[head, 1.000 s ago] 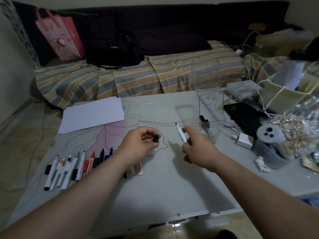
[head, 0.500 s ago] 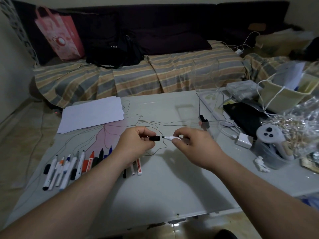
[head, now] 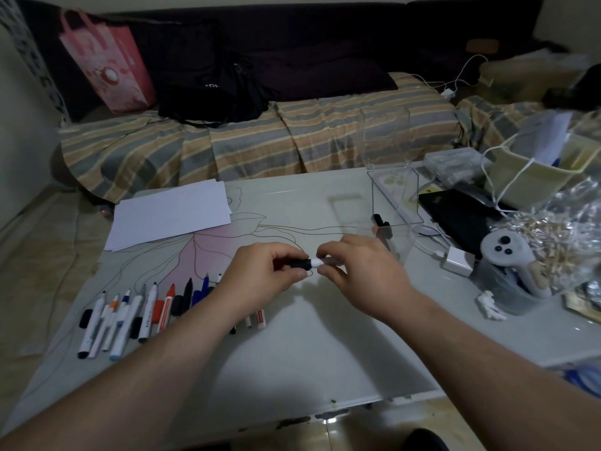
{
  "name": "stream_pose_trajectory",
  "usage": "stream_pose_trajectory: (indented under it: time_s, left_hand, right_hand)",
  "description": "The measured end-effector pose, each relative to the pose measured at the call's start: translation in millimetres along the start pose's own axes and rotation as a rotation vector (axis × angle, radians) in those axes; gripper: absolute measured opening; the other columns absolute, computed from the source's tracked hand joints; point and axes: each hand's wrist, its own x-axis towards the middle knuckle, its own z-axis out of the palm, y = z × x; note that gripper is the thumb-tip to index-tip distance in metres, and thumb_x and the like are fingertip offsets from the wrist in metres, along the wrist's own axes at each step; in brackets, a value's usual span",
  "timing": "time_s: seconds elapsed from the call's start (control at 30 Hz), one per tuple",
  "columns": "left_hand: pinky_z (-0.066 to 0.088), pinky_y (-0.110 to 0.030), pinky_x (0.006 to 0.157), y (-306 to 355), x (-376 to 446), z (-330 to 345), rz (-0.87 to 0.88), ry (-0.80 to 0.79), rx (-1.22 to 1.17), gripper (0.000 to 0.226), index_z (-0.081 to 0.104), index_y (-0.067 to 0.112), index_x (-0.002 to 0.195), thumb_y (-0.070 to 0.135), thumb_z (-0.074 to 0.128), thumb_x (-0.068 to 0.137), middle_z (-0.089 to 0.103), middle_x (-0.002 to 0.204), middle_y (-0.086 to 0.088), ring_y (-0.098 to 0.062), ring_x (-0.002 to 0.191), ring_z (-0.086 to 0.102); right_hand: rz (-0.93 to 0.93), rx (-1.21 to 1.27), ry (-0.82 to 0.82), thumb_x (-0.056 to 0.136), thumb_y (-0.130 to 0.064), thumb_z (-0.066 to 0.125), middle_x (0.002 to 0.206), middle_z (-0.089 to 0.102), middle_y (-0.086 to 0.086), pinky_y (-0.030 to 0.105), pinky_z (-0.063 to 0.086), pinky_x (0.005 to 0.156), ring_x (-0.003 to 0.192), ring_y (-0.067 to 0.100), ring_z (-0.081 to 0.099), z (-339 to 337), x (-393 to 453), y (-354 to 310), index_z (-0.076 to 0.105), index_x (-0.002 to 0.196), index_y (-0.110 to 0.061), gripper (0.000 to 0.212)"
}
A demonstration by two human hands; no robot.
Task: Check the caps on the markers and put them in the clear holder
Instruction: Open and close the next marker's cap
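Note:
My left hand pinches a black cap that sits on the tip of a white marker. My right hand grips the barrel of that marker, held level above the table. The two hands nearly touch. A row of several markers with black, orange, red and blue caps lies on the table at the left, partly hidden under my left forearm. The clear holder stands at the back right of the table and has one black-capped marker inside.
White paper sheets lie at the back left of the white table. On the right are a white controller, a white charger, a black flat item, a beige basket and a crinkly clear bag. A striped sofa stands behind.
The hands came together. The marker swung from upright in my right hand to level, and the black cap in my left hand went onto its tip.

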Motion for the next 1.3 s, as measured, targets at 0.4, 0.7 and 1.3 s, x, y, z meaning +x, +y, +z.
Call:
stream_pose_trajectory:
  time_s: [0.4, 0.7, 1.3]
  left_hand:
    - [0.046, -0.025, 0.078, 14.0, -1.3, 5.0, 0.206, 0.206, 0.245, 0.014, 0.079, 0.029, 0.097, 0.021, 0.073, 0.088, 0.075, 0.089, 0.011, -0.009, 0.086, 0.063]
    - [0.044, -0.018, 0.065, 23.6, 5.7, 23.0, 0.121, 0.243, 0.029, 0.012, 0.068, 0.027, 0.087, 0.037, 0.074, 0.087, 0.069, 0.077, 0.01, -0.004, 0.073, 0.061]
    - [0.047, -0.019, 0.09, 30.3, 1.0, 64.1, 0.225, -0.094, 0.139, 0.024, 0.07, 0.034, 0.114, 0.026, 0.065, 0.091, 0.068, 0.103, 0.015, 0.0, 0.098, 0.06]
  right_hand:
    - [0.008, 0.044, 0.182, 0.088, -0.043, 0.072, 0.085, 0.065, -0.01, 0.032, 0.041, 0.062, 0.08, 0.016, 0.063, 6.7, -1.3, -12.4, 0.07, 0.095, -0.031, 0.014]
    - [-0.015, 0.222, 0.001, 0.092, -0.046, 0.064, 0.083, 0.065, -0.01, 0.042, 0.046, 0.075, 0.086, 0.021, 0.054, -2.0, 1.0, -4.8, 0.057, 0.095, -0.028, 0.02]
    - [0.252, -0.007, 0.283, 0.098, -0.013, 0.057, 0.103, 0.07, 0.008, 0.044, 0.049, 0.074, 0.094, 0.034, 0.061, -43.6, 19.9, 86.1, 0.052, 0.129, -0.029, 0.036]
